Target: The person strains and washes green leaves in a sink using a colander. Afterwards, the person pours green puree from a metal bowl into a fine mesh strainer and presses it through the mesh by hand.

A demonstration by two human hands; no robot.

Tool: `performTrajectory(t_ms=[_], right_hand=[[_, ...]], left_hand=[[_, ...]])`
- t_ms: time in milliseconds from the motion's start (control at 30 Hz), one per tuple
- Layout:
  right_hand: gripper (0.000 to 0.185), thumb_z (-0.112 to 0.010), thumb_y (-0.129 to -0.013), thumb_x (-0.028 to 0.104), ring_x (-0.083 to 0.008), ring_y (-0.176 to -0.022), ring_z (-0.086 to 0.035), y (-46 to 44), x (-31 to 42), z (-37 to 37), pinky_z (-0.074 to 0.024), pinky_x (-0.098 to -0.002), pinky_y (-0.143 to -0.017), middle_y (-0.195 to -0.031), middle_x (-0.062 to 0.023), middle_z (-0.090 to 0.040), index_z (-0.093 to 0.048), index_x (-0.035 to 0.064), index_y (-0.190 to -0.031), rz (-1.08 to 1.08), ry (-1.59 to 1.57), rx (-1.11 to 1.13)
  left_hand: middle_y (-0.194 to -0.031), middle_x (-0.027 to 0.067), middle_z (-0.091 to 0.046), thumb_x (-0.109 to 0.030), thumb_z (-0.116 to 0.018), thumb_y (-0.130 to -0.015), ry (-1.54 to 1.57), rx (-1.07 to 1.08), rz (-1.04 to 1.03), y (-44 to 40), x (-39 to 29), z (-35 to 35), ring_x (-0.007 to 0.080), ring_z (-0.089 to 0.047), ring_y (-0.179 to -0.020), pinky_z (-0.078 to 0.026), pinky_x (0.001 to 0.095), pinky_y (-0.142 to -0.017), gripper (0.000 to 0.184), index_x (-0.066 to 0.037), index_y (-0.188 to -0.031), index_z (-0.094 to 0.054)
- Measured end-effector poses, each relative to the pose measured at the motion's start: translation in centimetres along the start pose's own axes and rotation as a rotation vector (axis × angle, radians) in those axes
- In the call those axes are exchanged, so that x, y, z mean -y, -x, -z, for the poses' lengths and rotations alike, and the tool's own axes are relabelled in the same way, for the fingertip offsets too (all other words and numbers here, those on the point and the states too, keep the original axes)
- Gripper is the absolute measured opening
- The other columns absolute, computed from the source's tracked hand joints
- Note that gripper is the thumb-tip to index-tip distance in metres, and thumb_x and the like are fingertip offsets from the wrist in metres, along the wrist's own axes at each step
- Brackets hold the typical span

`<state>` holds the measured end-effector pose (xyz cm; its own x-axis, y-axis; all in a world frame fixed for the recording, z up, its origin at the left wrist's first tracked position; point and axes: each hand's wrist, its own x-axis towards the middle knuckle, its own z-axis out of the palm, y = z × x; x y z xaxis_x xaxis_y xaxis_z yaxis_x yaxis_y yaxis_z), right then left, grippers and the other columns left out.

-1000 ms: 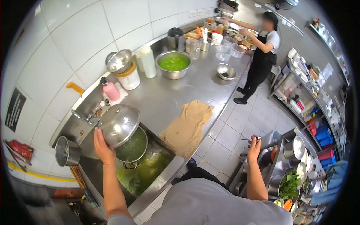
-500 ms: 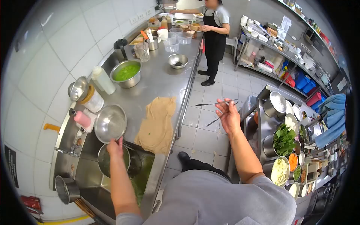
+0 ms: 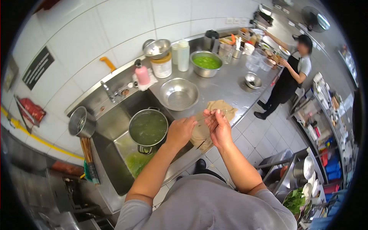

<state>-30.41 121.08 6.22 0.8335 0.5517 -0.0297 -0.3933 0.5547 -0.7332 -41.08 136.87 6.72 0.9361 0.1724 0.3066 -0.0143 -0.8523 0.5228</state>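
Observation:
A thin pair of metal tongs (image 3: 210,116) spans my two hands above the counter's front edge. My right hand (image 3: 217,128) grips it near its looped end, palm turned up. My left hand (image 3: 181,132) is closed around the other end, with its fingertips partly hidden. Beneath the hands lies a tan cloth (image 3: 203,132). Just beyond my left hand, a shallow metal bowl (image 3: 179,94) rests on the counter beside the sink. In the sink (image 3: 111,153) stands a metal pot (image 3: 148,128) of greenish water, and more green liquid lies around its base.
Along the wall stand a pink pump bottle (image 3: 142,73), a white tub (image 3: 161,67), a squeeze bottle (image 3: 183,55) and a pot of green food (image 3: 207,63). A small bowl (image 3: 253,80) sits farther right. A co-worker (image 3: 285,76) stands at the counter's far end.
My left hand has let go of the metal bowl, which now rests on the counter, and has closed on the tongs. My right hand has brought them inward. The view has turned left.

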Motion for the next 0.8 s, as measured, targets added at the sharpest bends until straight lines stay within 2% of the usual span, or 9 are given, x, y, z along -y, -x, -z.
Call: performTrajectory(t_ms=[133, 267, 367, 400, 467, 567, 700, 767, 800], right_hand=[[0.029, -0.058, -0.110, 0.039, -0.0198, -0.090, -0.061, -2.6, -2.6, -2.3, -0.0511, -0.0369, -0.082, -0.088, -0.0024, -0.060, -0.050, 0.0142, -0.098, -0.074, -0.197, -0.082], [0.037, -0.063, -0.106, 0.043, -0.0178, -0.067, -0.056, -2.6, -4.0, -6.3, -0.0502, -0.0329, -0.063, -0.078, -0.0013, -0.052, -0.047, 0.0121, -0.096, -0.107, -0.032, -0.275], [0.035, -0.063, -0.107, 0.040, -0.0185, -0.062, -0.057, -2.3, -4.9, -6.9, -0.0489, -0.0333, -0.056, -0.074, -0.0020, -0.052, -0.047, 0.0128, -0.093, -0.068, 0.066, -0.199], [0.033, -0.064, -0.106, 0.037, -0.0181, -0.062, -0.058, -2.2, -5.0, -7.0, -0.0490, -0.0336, -0.056, -0.074, -0.0023, -0.053, -0.047, 0.0126, -0.092, -0.079, 0.123, -0.129], [0.029, -0.066, -0.105, 0.032, -0.0162, -0.062, -0.056, -1.9, -5.5, -7.1, -0.0490, -0.0332, -0.057, -0.072, -0.0014, -0.053, -0.048, 0.0125, -0.093, -0.041, 0.114, -0.139], [0.023, -0.068, -0.104, 0.025, -0.0124, -0.058, -0.050, -1.6, -4.7, -6.8, -0.0421, -0.0304, -0.054, -0.070, 0.0010, -0.050, -0.050, 0.0132, -0.097, 0.127, 0.329, -0.178], [0.020, -0.067, -0.104, 0.021, -0.0113, -0.058, -0.047, -1.8, -1.6, -4.5, -0.0395, -0.0292, -0.053, -0.070, 0.0012, -0.049, -0.049, 0.0136, -0.098, 0.087, 0.171, -0.208], [0.018, -0.065, -0.104, 0.018, -0.0106, -0.059, -0.047, -2.4, 0.2, -2.2, -0.0402, -0.0288, -0.055, -0.071, 0.0012, -0.048, -0.048, 0.0130, -0.100, -0.003, 0.053, -0.051], [0.018, -0.065, -0.104, 0.018, -0.0106, -0.059, -0.047, -2.5, 1.3, -1.3, -0.0402, -0.0288, -0.055, -0.071, 0.0012, -0.048, -0.048, 0.0130, -0.100, 0.009, 0.042, -0.052]], left_hand=[[-0.108, 0.0211, -0.069, -0.020, -0.061, -0.103, 0.176, -0.151, -0.029, 3.4, 0.4, -0.5, 0.0427, -0.065, -0.098, -0.052, 0.0481, -0.088, 0.040, -0.002, -0.139, -0.058], [-0.116, 0.0203, -0.067, -0.026, -0.055, -0.108, 0.320, 0.091, 0.170, 4.8, 1.3, 0.1, 0.0342, -0.066, -0.099, -0.053, 0.0425, -0.090, 0.048, -0.001, -0.148, -0.050], [-0.133, 0.0176, -0.066, -0.039, -0.047, -0.112, 1.140, 0.210, 0.457, 6.3, 5.6, -1.2, 0.0315, -0.064, -0.117, -0.050, 0.0419, -0.103, 0.061, 0.001, -0.157, -0.041], [-0.133, 0.0176, -0.066, -0.039, -0.047, -0.112, 1.140, 0.223, 0.449, 6.1, 4.8, -0.6, 0.0315, -0.064, -0.117, -0.050, 0.0419, -0.103, 0.061, 0.001, -0.157, -0.041], [-0.148, 0.0211, -0.058, -0.041, -0.043, -0.112, 0.471, 0.116, 0.184, 6.0, 1.9, 1.0, 0.0346, -0.056, -0.135, -0.043, 0.0424, -0.113, 0.064, 0.001, -0.160, -0.038], [-0.160, 0.0233, -0.047, -0.042, -0.042, -0.112, 0.521, 0.081, 0.185, 5.1, 0.9, -1.2, 0.0363, -0.045, -0.148, -0.036, 0.0422, -0.120, 0.066, 0.001, -0.162, -0.034], [-0.149, 0.0194, -0.057, -0.044, -0.041, -0.113, 0.600, 0.009, 0.053, 4.2, 0.2, -5.2, 0.0309, -0.054, -0.138, -0.043, 0.0395, -0.112, 0.066, 0.001, -0.160, -0.035], [-0.117, 0.0110, -0.070, -0.043, -0.042, -0.113, 1.287, 0.232, 0.498, 2.9, 0.8, -6.7, 0.0218, -0.065, -0.105, -0.052, 0.0358, -0.090, 0.052, -0.001, -0.142, -0.057], [-0.117, 0.0110, -0.070, -0.043, -0.042, -0.113, 1.275, 0.241, 0.491, 1.6, 0.0, -6.8, 0.0218, -0.065, -0.105, -0.052, 0.0358, -0.090, 0.052, -0.001, -0.142, -0.057]])
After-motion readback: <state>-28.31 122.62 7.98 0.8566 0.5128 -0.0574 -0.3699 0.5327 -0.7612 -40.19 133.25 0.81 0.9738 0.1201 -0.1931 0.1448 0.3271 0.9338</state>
